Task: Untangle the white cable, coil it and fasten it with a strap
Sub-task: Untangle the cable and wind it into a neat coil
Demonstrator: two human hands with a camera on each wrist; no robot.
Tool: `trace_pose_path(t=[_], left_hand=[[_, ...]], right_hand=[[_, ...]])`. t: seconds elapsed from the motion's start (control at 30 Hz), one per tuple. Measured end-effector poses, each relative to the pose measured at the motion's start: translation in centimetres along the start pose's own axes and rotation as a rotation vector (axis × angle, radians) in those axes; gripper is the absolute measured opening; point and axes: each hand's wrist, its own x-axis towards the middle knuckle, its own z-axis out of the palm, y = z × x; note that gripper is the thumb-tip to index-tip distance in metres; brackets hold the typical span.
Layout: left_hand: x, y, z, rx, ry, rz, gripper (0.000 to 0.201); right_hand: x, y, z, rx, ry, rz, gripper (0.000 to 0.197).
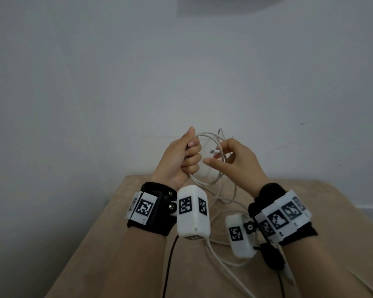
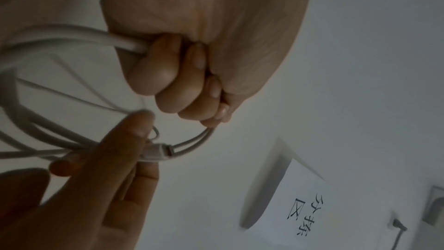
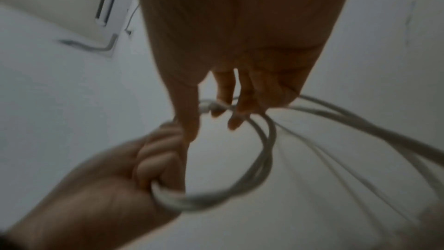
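The white cable [image 1: 218, 168] is held up in front of the wall as a loose coil of a few loops. My left hand [image 1: 185, 160] grips the coil's left side in a fist; in the left wrist view its fingers [image 2: 168, 86] curl round the strands [image 2: 72, 35]. My right hand [image 1: 235, 160] pinches the cable near its white plug end [image 1: 214, 151], which shows as a connector [image 2: 156, 152] between the fingers. The right wrist view shows the loop [image 3: 259, 168] running from the right fingers to the left fist [image 3: 153, 163]. More cable trails down onto the table. No strap is visible.
A beige table [image 1: 116, 244] lies below the hands, with slack white cable [image 1: 220, 254] and black wrist-camera leads [image 1: 170, 265] on it. A plain white wall stands behind. A paper sign [image 2: 300, 212] and a wall socket [image 2: 434, 204] appear in the left wrist view.
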Motion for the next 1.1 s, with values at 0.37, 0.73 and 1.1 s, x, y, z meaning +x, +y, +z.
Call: trace_pose_path(t=[0.37,0.73,1.1], left_hand=[[0.2,-0.1,-0.7,0.024,0.015,-0.072,0.043],[0.3,0.2,-0.7,-0.106,-0.095,-0.104,0.047],[0.3,0.2,-0.6,-0.088,-0.085,-0.105,0.046]], right_hand=[[0.4,-1.1,-1.5,0.427,0.419,0.008,0.021],[0.7,0.7,-2.5,-0.007,-0.041,-0.044,0.057],[0.6,0.3,-2.6,0.428,-0.004,0.061,0.019]])
